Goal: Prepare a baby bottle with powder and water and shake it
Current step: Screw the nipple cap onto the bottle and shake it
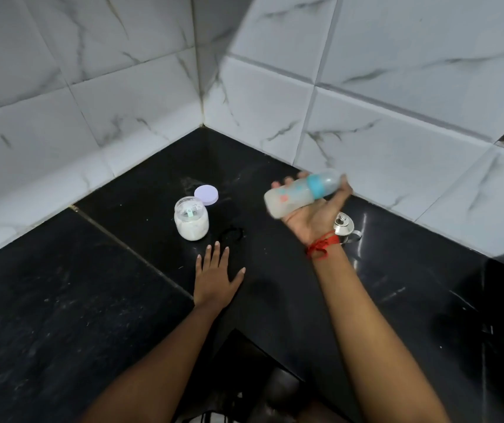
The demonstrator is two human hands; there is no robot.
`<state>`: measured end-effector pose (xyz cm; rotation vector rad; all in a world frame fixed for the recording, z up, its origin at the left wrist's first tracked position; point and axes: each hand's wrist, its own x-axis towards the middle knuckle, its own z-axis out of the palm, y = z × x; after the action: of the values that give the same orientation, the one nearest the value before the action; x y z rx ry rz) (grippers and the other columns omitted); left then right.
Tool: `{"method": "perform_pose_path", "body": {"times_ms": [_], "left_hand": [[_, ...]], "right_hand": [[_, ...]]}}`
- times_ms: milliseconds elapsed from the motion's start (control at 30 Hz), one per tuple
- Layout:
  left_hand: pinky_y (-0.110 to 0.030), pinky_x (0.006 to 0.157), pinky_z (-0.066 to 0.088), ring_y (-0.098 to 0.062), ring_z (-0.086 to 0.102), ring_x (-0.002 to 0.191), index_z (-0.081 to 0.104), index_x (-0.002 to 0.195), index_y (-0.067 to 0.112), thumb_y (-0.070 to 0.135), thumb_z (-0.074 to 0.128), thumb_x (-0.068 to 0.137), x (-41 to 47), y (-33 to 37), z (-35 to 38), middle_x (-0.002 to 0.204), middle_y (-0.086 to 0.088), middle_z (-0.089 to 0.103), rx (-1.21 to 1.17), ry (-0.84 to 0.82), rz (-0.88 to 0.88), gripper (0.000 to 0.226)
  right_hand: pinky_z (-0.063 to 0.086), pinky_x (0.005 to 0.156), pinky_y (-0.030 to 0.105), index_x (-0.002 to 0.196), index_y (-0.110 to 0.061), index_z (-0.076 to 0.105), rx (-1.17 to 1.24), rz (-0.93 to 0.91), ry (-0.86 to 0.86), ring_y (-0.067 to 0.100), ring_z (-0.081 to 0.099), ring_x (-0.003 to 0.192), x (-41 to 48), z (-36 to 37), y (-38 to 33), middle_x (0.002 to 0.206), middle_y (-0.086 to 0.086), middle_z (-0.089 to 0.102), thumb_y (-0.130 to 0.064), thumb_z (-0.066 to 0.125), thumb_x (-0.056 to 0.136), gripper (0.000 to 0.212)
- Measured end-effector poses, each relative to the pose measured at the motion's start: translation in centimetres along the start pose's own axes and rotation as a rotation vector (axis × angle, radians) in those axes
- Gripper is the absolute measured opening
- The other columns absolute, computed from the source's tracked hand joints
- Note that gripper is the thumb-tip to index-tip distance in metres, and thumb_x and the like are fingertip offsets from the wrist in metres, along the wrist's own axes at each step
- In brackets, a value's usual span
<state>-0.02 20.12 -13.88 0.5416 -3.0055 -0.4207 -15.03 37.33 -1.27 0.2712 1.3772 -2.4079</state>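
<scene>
— Where's the baby bottle (pixel 294 198)?
— Sideways and blurred in the right grip (pixel 314 219), fingers curled round it, above the tabletop (pixel 107 300).
— The left grip (pixel 215 277)?
— Flat on the tabletop, fingers straight, near the open powder jar (pixel 191 222).

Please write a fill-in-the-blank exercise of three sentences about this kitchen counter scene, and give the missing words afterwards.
1. The right hand, with a ____ thread at its wrist, holds the baby bottle.
2. The left hand lies flat on the ____ counter.
3. The purple lid lies behind the jar of ____ powder.

Missing words: red; black; white.
</scene>
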Motion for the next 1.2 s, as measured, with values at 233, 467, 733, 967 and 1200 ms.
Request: {"method": "perform_pose_path", "body": {"times_ms": [233,467,733,967,1200], "left_hand": [[-0.048,0.130,0.003,-0.024,0.004,0.161,0.025,0.164,0.021,0.074,0.019,0.096,0.0,0.0,-0.2,0.174,-0.006,0.014,0.011,-0.004,0.003,0.086],[-0.048,0.130,0.004,-0.024,0.004,0.161,0.025,0.164,0.020,0.075,0.014,0.093,0.0,-0.1,-0.2,0.174,-0.007,0.014,0.019,-0.013,0.002,0.090],[-0.048,0.130,0.003,-0.024,0.004,0.161,0.025,0.164,0.021,0.075,0.014,0.094,-0.1,-0.3,-0.1,0.174,-0.006,0.014,0.019,-0.005,0.003,0.089],[-0.048,0.130,0.004,-0.024,0.005,0.161,0.026,0.164,0.021,0.075,0.014,0.093,-0.1,-0.3,-0.1,0.173,-0.007,0.015,0.032,-0.001,-0.001,0.090],[-0.049,0.130,0.007,-0.025,0.009,0.161,0.028,0.163,0.020,0.074,0.017,0.094,-0.1,-0.3,-0.1,0.172,-0.008,0.019,0.025,0.017,0.002,0.089]], "right_hand": [[0.045,0.098,0.049,0.094,-0.009,0.061,-0.066,0.029,-0.256,0.032,0.060,0.088,-6.1,4.3,-3.9,0.091,0.013,0.060,-0.066,0.060,0.075,0.061],[0.037,0.105,0.056,0.105,-0.004,0.059,-0.346,-0.071,-0.022,0.039,0.052,0.107,-3.5,2.0,-2.5,0.103,0.019,0.059,-0.074,0.056,0.077,0.076],[0.048,0.088,0.047,0.089,-0.006,0.064,-0.179,-0.035,-0.387,0.029,0.062,0.077,-5.6,2.9,-5.6,0.084,0.012,0.063,-0.062,0.051,0.082,0.057],[0.047,0.092,0.049,0.090,-0.010,0.065,-0.155,-0.016,-0.451,0.031,0.062,0.080,-4.5,3.3,-4.7,0.087,0.012,0.065,-0.076,0.068,0.067,0.070],[0.049,0.091,0.047,0.096,-0.004,0.060,-0.188,-0.008,-0.521,0.032,0.062,0.083,-5.7,4.7,-5.6,0.091,0.015,0.062,-0.065,0.068,0.071,0.066]]}}
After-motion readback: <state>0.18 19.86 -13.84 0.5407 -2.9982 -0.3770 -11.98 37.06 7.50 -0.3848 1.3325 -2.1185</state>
